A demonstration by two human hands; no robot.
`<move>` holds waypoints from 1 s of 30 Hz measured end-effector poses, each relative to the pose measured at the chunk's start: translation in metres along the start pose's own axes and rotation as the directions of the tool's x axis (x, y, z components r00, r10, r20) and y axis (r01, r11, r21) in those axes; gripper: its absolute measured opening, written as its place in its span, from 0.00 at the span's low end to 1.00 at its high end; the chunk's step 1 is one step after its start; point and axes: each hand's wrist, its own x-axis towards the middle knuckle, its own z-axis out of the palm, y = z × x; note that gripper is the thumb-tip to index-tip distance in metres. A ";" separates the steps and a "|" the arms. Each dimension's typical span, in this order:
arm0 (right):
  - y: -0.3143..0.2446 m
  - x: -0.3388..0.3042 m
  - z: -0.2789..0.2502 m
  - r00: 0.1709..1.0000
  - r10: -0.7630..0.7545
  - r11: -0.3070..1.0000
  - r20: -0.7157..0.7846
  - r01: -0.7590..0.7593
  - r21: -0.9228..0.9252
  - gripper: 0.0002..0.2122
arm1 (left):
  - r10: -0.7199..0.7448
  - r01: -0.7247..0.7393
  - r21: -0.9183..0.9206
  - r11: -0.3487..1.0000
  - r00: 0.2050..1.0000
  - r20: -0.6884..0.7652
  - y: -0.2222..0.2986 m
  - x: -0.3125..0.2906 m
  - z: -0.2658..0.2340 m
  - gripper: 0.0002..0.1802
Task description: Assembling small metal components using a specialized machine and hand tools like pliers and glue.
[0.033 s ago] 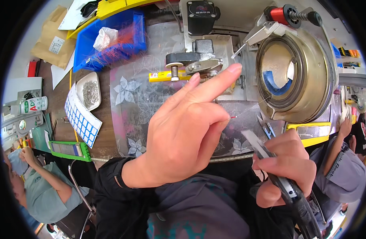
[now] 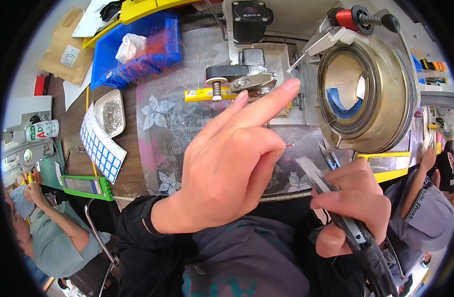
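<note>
My left hand (image 2: 227, 163) pinches a tiny piece with a red end (image 2: 288, 146) between thumb and index finger. Its other fingers point away from me, over the table. From that piece a very fine wire (image 2: 308, 135) runs taut to the rim of a brass-coloured ring-shaped winding head (image 2: 380, 94), which has a blue pad inside. A black-handled utility knife (image 2: 358, 235) is gripped in my right hand (image 2: 353, 208). Its bare blade (image 2: 310, 170) points up and left, below the wire and apart from it. Thread snips (image 2: 330, 156) lie just beyond the blade.
A red wire spool (image 2: 346, 19) tops the machine. Behind my left hand is a spring-and-lever mechanism (image 2: 239, 76). To the left are a blue bin (image 2: 102, 69) of tangled wire, a white dish (image 2: 119, 129) of small metal parts and a grid-printed sheet (image 2: 101, 143). Other people sit on both sides.
The knife in my right hand has shifted slightly up and left, bringing its blade tip a little nearer the wire. My left hand has stayed in place.
</note>
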 end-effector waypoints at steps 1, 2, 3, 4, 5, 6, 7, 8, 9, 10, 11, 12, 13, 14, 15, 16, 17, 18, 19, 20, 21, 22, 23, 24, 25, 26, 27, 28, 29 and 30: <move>-0.002 0.003 0.000 0.997 -0.003 0.999 0.072 0.007 -0.050 0.18 | -0.005 0.005 -0.013 1.000 1.000 -0.022 0.000 0.000 0.000 0.13; -0.003 0.005 0.000 0.990 -0.004 0.995 0.144 0.018 -0.099 0.19 | -0.007 0.007 -0.012 1.000 1.000 -0.024 0.000 0.000 -0.001 0.13; -0.002 0.005 -0.001 0.989 -0.005 0.995 0.146 0.019 -0.097 0.19 | -0.007 0.007 -0.010 1.000 1.000 -0.007 0.001 0.001 -0.002 0.13; -0.001 0.005 -0.002 0.988 -0.010 0.995 0.156 0.026 -0.099 0.20 | -0.007 0.007 -0.009 1.000 1.000 0.009 0.001 0.001 -0.003 0.13; 0.001 0.004 -0.002 0.986 -0.015 0.995 0.165 0.031 -0.099 0.20 | -0.011 0.011 -0.005 1.000 1.000 0.008 0.001 0.000 -0.003 0.13; 0.001 0.004 0.000 0.986 -0.016 0.995 0.167 0.032 -0.094 0.20 | -0.014 0.014 -0.008 1.000 1.000 -0.003 0.001 0.000 -0.002 0.13; 0.001 0.004 0.001 0.986 -0.002 0.994 0.164 0.020 -0.109 0.20 | -0.016 0.016 -0.012 1.000 1.000 -0.014 0.001 -0.001 -0.002 0.13; 0.000 0.004 0.000 0.987 0.018 0.991 0.157 0.004 -0.136 0.20 | -0.014 0.013 -0.021 1.000 1.000 -0.013 0.001 0.000 -0.001 0.13; -0.001 0.004 0.001 0.988 0.025 0.989 0.155 -0.002 -0.146 0.20 | -0.013 0.012 -0.027 1.000 1.000 -0.015 0.001 0.001 0.000 0.14; -0.002 0.004 0.003 0.991 0.021 0.986 0.132 0.001 -0.169 0.20 | -0.011 0.010 -0.034 0.999 1.000 -0.017 0.001 0.003 0.001 0.14; -0.001 0.004 0.006 0.993 0.008 0.985 0.114 0.013 -0.174 0.19 | -0.015 0.014 -0.028 1.000 1.000 -0.020 0.001 0.002 0.000 0.14; 0.000 0.005 0.007 0.993 0.005 0.985 0.117 0.015 -0.170 0.19 | -0.014 0.014 -0.003 1.000 1.000 -0.015 0.002 0.001 -0.002 0.14; 0.001 0.005 0.008 0.990 0.008 0.986 0.139 0.015 -0.169 0.20 | -0.012 0.012 0.021 1.000 1.000 -0.009 0.002 0.000 -0.003 0.14; 0.001 0.005 0.008 0.987 0.015 0.985 0.158 0.013 -0.172 0.20 | -0.012 0.013 0.019 1.000 1.000 -0.009 0.001 0.000 -0.003 0.14; 0.001 0.004 0.008 0.987 0.017 0.985 0.158 0.011 -0.173 0.20 | -0.007 0.007 0.014 1.000 1.000 -0.016 0.001 0.000 -0.002 0.14; 0.001 0.004 0.009 0.990 0.018 0.984 0.142 0.007 -0.176 0.19 | -0.001 0.001 0.010 1.000 1.000 -0.023 0.001 0.000 -0.001 0.14; 0.001 0.004 0.010 0.991 0.019 0.984 0.130 0.005 -0.177 0.19 | -0.004 0.004 0.011 1.000 1.000 -0.025 0.001 0.000 -0.001 0.14; 0.002 0.004 0.012 0.991 0.019 0.985 0.133 0.005 -0.174 0.19 | -0.004 0.004 0.024 1.000 1.000 -0.024 0.001 -0.001 -0.002 0.14; 0.003 0.004 0.013 0.991 0.003 0.986 0.131 0.019 -0.165 0.19 | -0.004 0.005 0.038 0.999 1.000 -0.023 0.001 -0.002 -0.003 0.13; 0.003 0.004 0.013 0.992 -0.008 0.986 0.125 0.029 -0.165 0.18 | -0.003 0.003 0.033 0.999 1.000 -0.022 0.001 -0.001 -0.003 0.13; 0.004 0.004 0.014 0.992 -0.005 0.985 0.125 0.027 -0.168 0.18 | 0.002 -0.001 0.034 0.999 1.000 -0.021 0.001 -0.001 -0.002 0.13; 0.004 0.004 0.014 0.994 -0.020 0.984 0.109 0.039 -0.173 0.18 | 0.006 -0.006 0.036 0.999 1.000 -0.020 0.001 -0.001 -0.002 0.13; 0.004 0.004 0.015 0.995 -0.037 0.983 0.092 0.053 -0.178 0.18 | 0.007 -0.006 0.035 0.999 1.000 -0.019 0.001 0.000 -0.002 0.13; 0.004 0.003 0.016 0.995 -0.036 0.983 0.091 0.052 -0.179 0.18 | 0.012 -0.011 0.041 0.999 1.000 -0.020 0.001 0.000 -0.001 0.13; 0.003 0.002 0.018 0.995 -0.051 0.976 0.085 0.068 -0.206 0.19 | 0.017 -0.016 0.047 0.999 1.000 -0.021 0.001 0.000 -0.001 0.13; 0.003 0.002 0.019 0.994 -0.068 0.970 0.080 0.085 -0.229 0.19 | 0.015 -0.014 0.049 0.999 1.000 -0.021 0.001 0.000 -0.001 0.13; 0.005 0.002 0.020 0.994 -0.068 0.970 0.080 0.085 -0.227 0.19 | 0.020 -0.019 0.050 0.999 0.999 -0.025 0.000 -0.001 0.000 0.13; 0.007 0.002 0.020 0.990 -0.107 0.959 0.091 0.127 -0.254 0.20 | 0.024 -0.023 0.051 0.998 0.999 -0.030 0.000 -0.001 0.000 0.13; 0.008 0.003 0.021 0.984 -0.144 0.945 0.104 0.168 -0.281 0.20 | 0.023 -0.022 0.052 0.998 0.999 -0.030 -0.001 -0.001 0.001 0.13; 0.008 0.003 0.023 0.984 -0.144 0.945 0.105 0.168 -0.280 0.20 | 0.030 -0.028 0.043 0.999 0.999 -0.043 -0.002 -0.002 0.002 0.13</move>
